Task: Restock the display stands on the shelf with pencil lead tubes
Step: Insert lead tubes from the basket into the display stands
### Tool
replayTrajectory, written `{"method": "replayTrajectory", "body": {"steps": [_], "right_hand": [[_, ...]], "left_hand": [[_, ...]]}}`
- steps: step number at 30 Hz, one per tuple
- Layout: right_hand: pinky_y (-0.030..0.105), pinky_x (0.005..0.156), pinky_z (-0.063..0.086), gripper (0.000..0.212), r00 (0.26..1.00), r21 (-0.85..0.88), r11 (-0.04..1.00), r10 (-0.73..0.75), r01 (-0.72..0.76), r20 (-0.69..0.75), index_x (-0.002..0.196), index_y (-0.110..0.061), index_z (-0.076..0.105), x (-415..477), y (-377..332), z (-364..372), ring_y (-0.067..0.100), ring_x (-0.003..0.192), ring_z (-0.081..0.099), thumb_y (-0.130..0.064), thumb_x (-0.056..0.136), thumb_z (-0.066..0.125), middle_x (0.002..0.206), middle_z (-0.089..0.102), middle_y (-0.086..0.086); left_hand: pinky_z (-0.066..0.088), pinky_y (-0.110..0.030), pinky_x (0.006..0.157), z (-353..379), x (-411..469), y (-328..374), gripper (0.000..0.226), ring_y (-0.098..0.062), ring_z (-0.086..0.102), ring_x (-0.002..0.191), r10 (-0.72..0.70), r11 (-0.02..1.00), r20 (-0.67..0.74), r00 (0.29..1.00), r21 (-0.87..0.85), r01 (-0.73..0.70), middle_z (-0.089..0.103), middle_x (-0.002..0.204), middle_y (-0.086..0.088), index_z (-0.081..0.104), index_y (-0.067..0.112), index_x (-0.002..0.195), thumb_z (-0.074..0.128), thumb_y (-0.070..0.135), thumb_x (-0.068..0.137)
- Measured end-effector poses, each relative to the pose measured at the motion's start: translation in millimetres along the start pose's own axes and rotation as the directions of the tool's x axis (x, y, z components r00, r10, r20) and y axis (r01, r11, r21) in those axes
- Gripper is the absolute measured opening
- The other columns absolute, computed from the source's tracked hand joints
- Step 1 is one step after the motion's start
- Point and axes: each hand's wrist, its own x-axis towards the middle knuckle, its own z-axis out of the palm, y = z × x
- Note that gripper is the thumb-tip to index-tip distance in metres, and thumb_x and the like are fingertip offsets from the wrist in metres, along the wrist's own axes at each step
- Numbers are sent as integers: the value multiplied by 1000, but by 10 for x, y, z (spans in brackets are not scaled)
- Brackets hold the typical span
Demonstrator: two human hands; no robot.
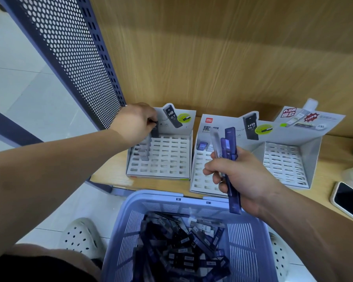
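Note:
Three white slotted display stands sit on the wooden shelf: a left stand [167, 157], a middle stand [200, 176] and a right stand [283, 161]. My left hand [136, 124] pinches a dark lead tube [155, 130] at the back-left corner of the left stand, above a column of tubes [144, 148] standing in its slots. My right hand [238, 180] grips a bundle of purple and clear lead tubes [229, 151] over the middle stand. A lilac basket [163, 202] below holds several more tubes [183, 251].
A phone [348, 202] lies on the shelf at the right edge. A perforated dark metal panel [69, 47] rises left of the shelf. A wooden back wall [232, 58] stands behind the stands. My feet in white clogs [80, 237] flank the basket.

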Motion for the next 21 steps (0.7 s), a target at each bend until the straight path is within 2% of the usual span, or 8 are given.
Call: {"method": "replayTrajectory", "body": {"steps": [5, 12, 21], "right_hand": [[25, 44, 38, 22, 1000, -3, 1000, -3, 3, 2, 97, -9, 59, 6, 2, -7, 15, 54, 51, 3, 81, 70, 72, 67, 12], [25, 44, 38, 22, 1000, 3, 1000, -6, 6, 5, 95, -10, 59, 9, 2, -17, 16, 53, 51, 3, 81, 70, 74, 67, 13], [25, 44, 38, 24, 1000, 10, 1000, -3, 3, 11, 97, -9, 59, 10, 11, -28, 16, 53, 51, 3, 81, 71, 74, 67, 14]], "left_hand": [[55, -47, 78, 30, -8, 3, 11, -30, 64, 80, 9, 1000, -23, 1000, 13, -8, 69, 89, -7, 74, 10, 92, 71, 6, 82], [56, -46, 73, 61, -3, -25, 10, -29, 66, 76, 37, 999, -28, 999, 20, -36, 70, 85, -6, 75, 11, 89, 74, 8, 80], [55, -46, 72, 28, 27, -72, 7, -29, 62, 74, 41, 998, 83, 996, 43, -45, 67, 81, -4, 72, 12, 82, 68, 7, 84]]}}
